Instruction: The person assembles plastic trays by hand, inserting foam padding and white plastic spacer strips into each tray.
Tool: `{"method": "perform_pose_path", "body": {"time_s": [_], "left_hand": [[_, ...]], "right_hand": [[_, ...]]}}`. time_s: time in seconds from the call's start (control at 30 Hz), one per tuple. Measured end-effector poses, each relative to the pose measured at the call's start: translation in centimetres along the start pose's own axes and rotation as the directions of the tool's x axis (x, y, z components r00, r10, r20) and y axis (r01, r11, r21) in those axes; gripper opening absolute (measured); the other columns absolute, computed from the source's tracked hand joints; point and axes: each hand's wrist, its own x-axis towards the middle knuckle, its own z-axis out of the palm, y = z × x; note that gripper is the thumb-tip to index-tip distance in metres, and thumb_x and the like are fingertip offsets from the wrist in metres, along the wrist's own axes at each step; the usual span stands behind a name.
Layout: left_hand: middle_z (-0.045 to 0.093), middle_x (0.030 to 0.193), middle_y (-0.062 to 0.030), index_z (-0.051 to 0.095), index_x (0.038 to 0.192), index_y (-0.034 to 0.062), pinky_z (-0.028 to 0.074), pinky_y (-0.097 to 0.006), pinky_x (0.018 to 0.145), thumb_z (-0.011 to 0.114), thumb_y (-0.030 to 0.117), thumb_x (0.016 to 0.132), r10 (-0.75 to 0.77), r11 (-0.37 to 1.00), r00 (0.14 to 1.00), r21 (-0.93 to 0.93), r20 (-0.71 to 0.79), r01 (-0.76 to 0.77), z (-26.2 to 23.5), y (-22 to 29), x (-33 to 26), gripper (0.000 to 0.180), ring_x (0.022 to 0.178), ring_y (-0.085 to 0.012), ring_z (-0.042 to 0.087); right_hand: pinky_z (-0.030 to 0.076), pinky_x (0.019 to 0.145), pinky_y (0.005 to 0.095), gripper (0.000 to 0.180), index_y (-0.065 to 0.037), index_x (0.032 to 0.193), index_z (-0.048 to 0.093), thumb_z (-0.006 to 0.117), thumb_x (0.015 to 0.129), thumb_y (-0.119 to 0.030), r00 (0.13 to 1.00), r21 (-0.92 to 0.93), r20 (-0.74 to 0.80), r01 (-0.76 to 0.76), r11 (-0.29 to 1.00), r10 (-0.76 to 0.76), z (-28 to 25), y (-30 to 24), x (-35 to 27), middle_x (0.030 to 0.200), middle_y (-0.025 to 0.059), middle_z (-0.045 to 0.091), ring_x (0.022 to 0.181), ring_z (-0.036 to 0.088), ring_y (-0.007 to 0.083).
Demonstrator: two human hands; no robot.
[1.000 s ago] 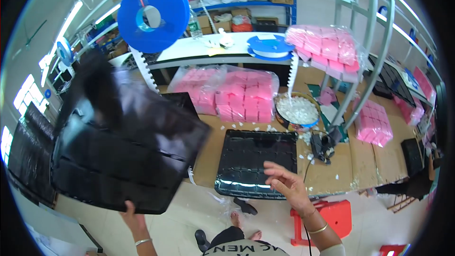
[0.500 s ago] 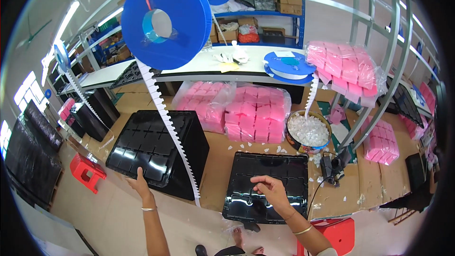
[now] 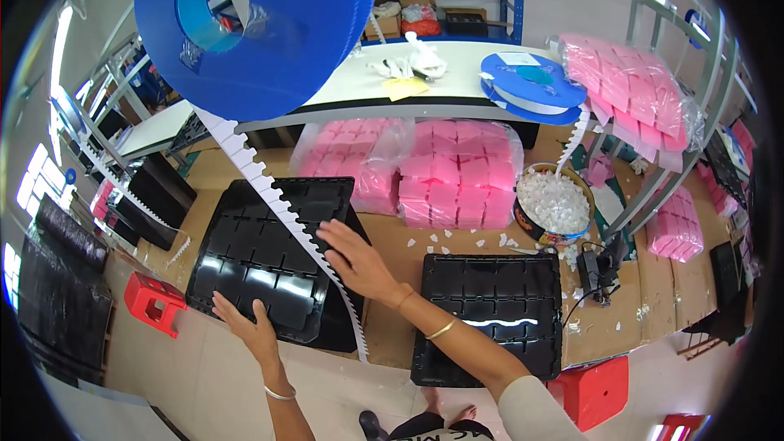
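Tray: a black, glossy moulded plastic tray with square pockets [image 3: 261, 265] lay on the left part of the brown table [image 3: 392, 335], its near corner hanging out past the table edge.
Left hand: the left hand [image 3: 245, 322] was open, fingers spread flat on the tray's near edge, not gripping anything as far as I could see.
Right hand: the right hand [image 3: 359, 261] was open too, palm down, resting at the tray's right side, right where the white notched carrier tape [image 3: 282, 212] crossed it. Couldn't tell if it touched the tape or the tray.
Tape source: that tape ran down from a big blue plastic reel [image 3: 261, 24] hanging overhead.
Second tray: another black pocketed tray [image 3: 490, 318] sat to the right on the same table, well apart from both hands.
Further back: clear bags of pink foam blocks [image 3: 445, 171] were stacked behind the trays, with a round tin of small white plastic parts [image 3: 554, 204] just beside them.
Floor: a red plastic stool [image 3: 155, 302] stood left of the tray.
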Motion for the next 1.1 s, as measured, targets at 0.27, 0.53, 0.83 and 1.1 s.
{"method": "perform_pose_path", "body": {"time_s": [0.27,0.53,0.83,1.1], "left_hand": [[0.027,0.161,-0.0207,0.029,0.154,-0.0002,0.01,-0.05,0.123,0.052,0.03,0.101,-0.05,0.958,0.997,0.286,0.057,0.031,-2.3,-2.7,0.9,0.065,0.152,-0.042,0.014],[0.028,0.161,-0.0214,0.03,0.154,0.0009,0.013,-0.05,0.122,0.049,0.034,0.103,0.095,0.93,0.992,0.348,0.08,-0.117,-0.5,-5.7,-0.1,0.063,0.149,-0.0416,0.02],[0.049,0.135,-0.0185,0.047,0.137,0.0017,0.039,-0.045,0.106,0.064,0.022,0.099,-0.241,0.842,0.818,-0.306,0.522,0.444,-3.1,-6.0,-20.8,0.047,0.123,-0.0314,0.048],[0.065,0.085,-0.0068,0.067,0.114,0.0003,0.047,-0.029,0.069,0.066,0.03,0.098,0.083,0.861,0.556,-0.341,0.827,0.378,0.1,-1.2,-18.4,0.034,0.076,-0.0142,0.059]], "right_hand": [[0.03,0.116,0.0504,0.034,-0.007,0.131,0.061,0.057,0.099,-0.019,0.992,-0.179,0.122,0.049,0.983,-0.027,4.1,1.6,0.1,0.141,0.0099,0.055,0.141,0.042,0.028],[0.031,0.118,0.0419,0.039,-0.006,0.139,0.055,0.055,0.101,-0.013,0.995,-0.207,0.092,0.061,0.977,-0.043,3.0,2.9,-1.6,0.148,0.0135,0.05,0.142,0.041,0.0299],[0.039,0.106,0.0341,0.053,-0.007,0.149,0.04,0.05,0.105,-0.033,0.796,0.354,0.373,-0.598,0.72,0.478,3.8,-1.3,-16.2,0.138,0.0136,0.055,0.127,0.052,0.0214],[0.053,0.077,0.0327,0.02,-0.003,0.108,0.064,0.059,0.097,-0.019,0.696,0.266,0.451,-0.703,0.66,0.559,0.8,-4.7,-20.3,0.086,0.0063,0.072,0.083,0.068,0.0168]]}}
